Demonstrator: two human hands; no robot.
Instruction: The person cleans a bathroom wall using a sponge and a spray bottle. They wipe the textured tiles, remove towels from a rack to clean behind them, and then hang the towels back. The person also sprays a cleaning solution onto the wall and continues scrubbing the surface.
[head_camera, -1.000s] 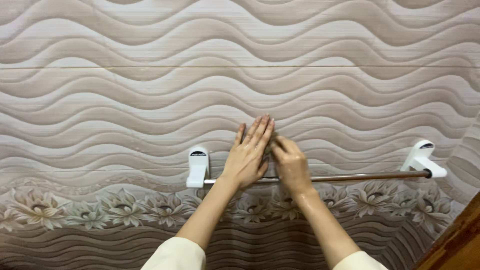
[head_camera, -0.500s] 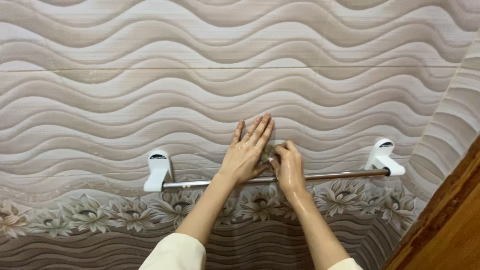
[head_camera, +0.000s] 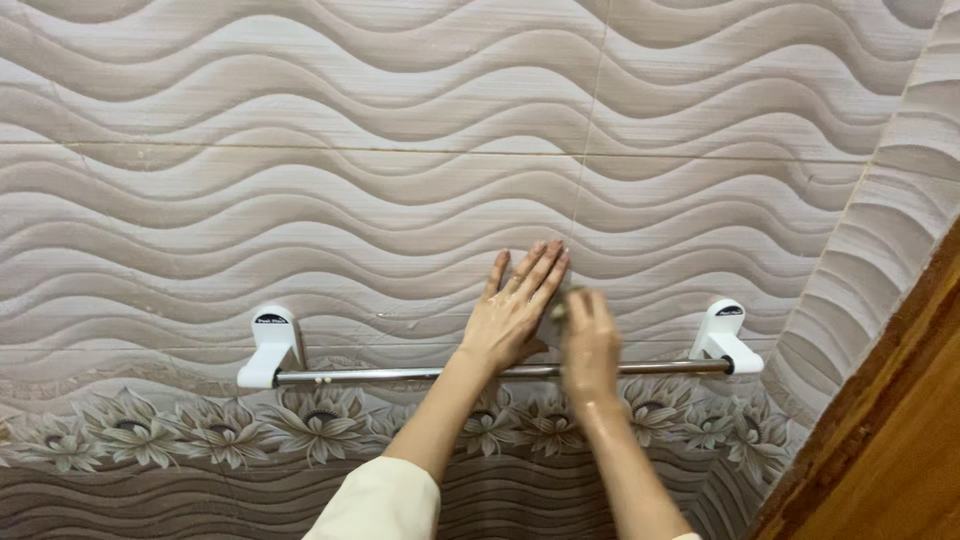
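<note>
— Where are your hands?
— My left hand (head_camera: 515, 315) lies flat on the wavy wall tile (head_camera: 300, 200), fingers spread and pointing up. My right hand (head_camera: 590, 345) is blurred, curled around a small greenish scrubber (head_camera: 557, 308) pressed to the tile just beside it.
— And the rail?
— The metal towel rail (head_camera: 380, 375) runs level, left to right, between two white brackets (head_camera: 268, 345), each with a small dark oval label on top.

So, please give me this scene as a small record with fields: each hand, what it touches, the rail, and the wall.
left hand: flat, fingers spread, pressed on the wall tiles above the rail
right hand: blurred, curled over a small greenish pad against the tiles
towel rail: metal bar, horizontal, passing behind both wrists
brackets: white, one at each end, left bracket, right bracket
wall tiles: wavy beige relief, flower band below
wooden edge: lower right
</note>
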